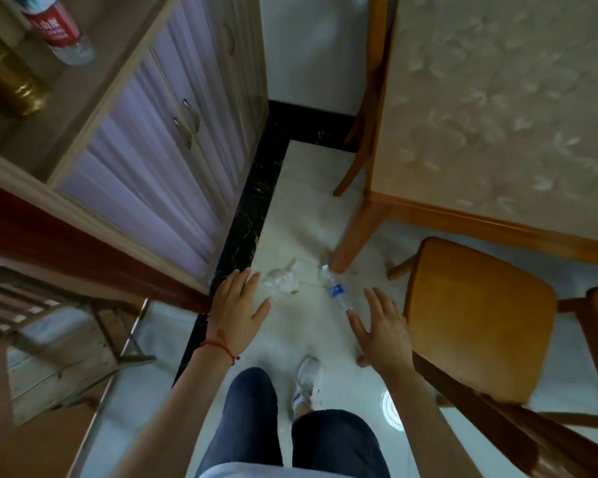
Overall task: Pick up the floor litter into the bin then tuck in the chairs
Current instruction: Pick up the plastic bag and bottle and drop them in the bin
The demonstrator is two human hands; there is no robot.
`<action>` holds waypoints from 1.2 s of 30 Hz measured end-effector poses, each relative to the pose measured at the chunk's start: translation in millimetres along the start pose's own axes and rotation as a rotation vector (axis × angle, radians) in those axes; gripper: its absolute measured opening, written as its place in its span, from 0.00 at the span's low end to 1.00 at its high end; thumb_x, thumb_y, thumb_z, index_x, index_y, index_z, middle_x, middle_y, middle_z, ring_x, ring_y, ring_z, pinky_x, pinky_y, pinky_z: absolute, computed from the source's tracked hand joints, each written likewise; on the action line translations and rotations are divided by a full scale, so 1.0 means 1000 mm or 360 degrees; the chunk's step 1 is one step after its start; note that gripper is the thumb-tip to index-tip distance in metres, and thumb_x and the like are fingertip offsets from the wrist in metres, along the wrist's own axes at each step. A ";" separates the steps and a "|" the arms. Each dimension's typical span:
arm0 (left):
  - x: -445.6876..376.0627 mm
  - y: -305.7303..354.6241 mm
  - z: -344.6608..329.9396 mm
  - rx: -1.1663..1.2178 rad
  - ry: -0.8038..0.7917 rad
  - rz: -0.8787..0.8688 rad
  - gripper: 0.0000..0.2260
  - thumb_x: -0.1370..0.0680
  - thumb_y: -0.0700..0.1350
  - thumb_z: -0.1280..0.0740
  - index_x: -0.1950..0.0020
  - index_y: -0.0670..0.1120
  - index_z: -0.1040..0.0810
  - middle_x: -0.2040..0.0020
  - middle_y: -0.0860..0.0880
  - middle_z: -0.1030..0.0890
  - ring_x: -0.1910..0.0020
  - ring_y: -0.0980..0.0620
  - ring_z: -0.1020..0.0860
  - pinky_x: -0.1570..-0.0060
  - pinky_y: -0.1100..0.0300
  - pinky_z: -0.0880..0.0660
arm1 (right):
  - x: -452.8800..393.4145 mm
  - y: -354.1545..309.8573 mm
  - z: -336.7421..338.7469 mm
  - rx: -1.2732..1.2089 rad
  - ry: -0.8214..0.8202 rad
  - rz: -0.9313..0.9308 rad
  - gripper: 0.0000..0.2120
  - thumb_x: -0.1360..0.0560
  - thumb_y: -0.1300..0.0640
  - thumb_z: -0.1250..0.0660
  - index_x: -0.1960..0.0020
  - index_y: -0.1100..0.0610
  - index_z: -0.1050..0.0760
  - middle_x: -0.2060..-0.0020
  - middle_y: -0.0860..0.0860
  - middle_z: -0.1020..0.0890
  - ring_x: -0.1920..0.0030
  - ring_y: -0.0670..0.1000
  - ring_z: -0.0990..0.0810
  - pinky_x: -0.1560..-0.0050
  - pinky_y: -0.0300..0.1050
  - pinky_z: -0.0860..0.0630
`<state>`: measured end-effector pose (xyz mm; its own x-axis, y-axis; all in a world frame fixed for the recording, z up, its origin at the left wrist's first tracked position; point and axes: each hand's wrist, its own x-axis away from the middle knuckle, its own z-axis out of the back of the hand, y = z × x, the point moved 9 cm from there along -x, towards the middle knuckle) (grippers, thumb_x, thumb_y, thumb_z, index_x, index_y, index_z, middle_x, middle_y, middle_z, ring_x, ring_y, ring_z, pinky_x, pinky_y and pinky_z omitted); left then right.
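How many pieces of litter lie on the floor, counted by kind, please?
Clear plastic bottle with blue label: 1
Crumpled clear plastic wrapper: 1
Total: 2
Both lie on the white tiles in front of the open left hand and right hand.

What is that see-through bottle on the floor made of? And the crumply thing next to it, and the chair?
The water bottle looks like thin clear plastic: the floor shows through it, and it wears a blue label. The crumpled wrapper seems to be soft clear plastic film, wrinkled and slightly shiny, though it is blurry. The chair looks like varnished wood, orange-brown with a smooth sheen.
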<state>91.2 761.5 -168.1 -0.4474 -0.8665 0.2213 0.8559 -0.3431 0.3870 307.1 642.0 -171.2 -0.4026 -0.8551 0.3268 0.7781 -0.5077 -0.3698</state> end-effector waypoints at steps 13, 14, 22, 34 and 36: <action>-0.120 -0.046 -0.090 0.0191 -0.0142 0.0047 0.35 0.29 0.63 0.52 0.32 0.40 0.32 0.32 0.39 0.31 0.31 0.40 0.36 0.32 0.50 0.40 | -0.116 0.022 -0.080 -0.0009 -0.0083 -0.0126 0.28 0.23 0.44 0.43 0.28 0.56 0.40 0.28 0.54 0.36 0.28 0.54 0.39 0.30 0.49 0.41; -0.128 -0.050 -0.100 0.0210 -0.0145 0.0046 0.35 0.29 0.63 0.52 0.33 0.40 0.32 0.32 0.39 0.30 0.31 0.40 0.36 0.32 0.49 0.39 | -0.126 0.026 -0.089 -0.0001 -0.0088 -0.0133 0.28 0.23 0.43 0.44 0.28 0.55 0.40 0.28 0.54 0.36 0.28 0.54 0.39 0.30 0.49 0.41; -0.187 -0.089 -0.212 0.0378 -0.0159 0.0095 0.32 0.28 0.60 0.48 0.35 0.37 0.30 0.35 0.37 0.27 0.35 0.38 0.32 0.35 0.49 0.35 | -0.208 0.072 -0.172 0.0066 -0.0107 -0.0041 0.28 0.23 0.42 0.44 0.29 0.57 0.38 0.29 0.56 0.34 0.30 0.57 0.36 0.32 0.52 0.38; -0.243 -0.170 -0.419 0.0794 -0.0212 0.0468 0.23 0.25 0.50 0.35 0.34 0.39 0.30 0.35 0.40 0.27 0.34 0.44 0.32 0.37 0.62 0.40 | -0.319 0.149 -0.314 0.0236 -0.0051 0.0216 0.33 0.25 0.37 0.53 0.35 0.60 0.31 0.38 0.60 0.24 0.39 0.60 0.25 0.42 0.54 0.27; -0.252 -0.181 -0.450 0.0839 -0.0202 0.0526 0.21 0.24 0.46 0.34 0.34 0.39 0.30 0.35 0.40 0.27 0.34 0.44 0.32 0.37 0.61 0.39 | -0.334 0.160 -0.336 0.0243 -0.0049 0.0258 0.33 0.24 0.36 0.55 0.35 0.60 0.31 0.38 0.59 0.24 0.40 0.59 0.24 0.43 0.52 0.27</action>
<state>165.7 878.4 -696.5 -0.2364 -0.8354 0.4963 0.7260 0.1876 0.6617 403.6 810.7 -631.8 -0.2532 -0.9194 0.3009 0.8963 -0.3400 -0.2847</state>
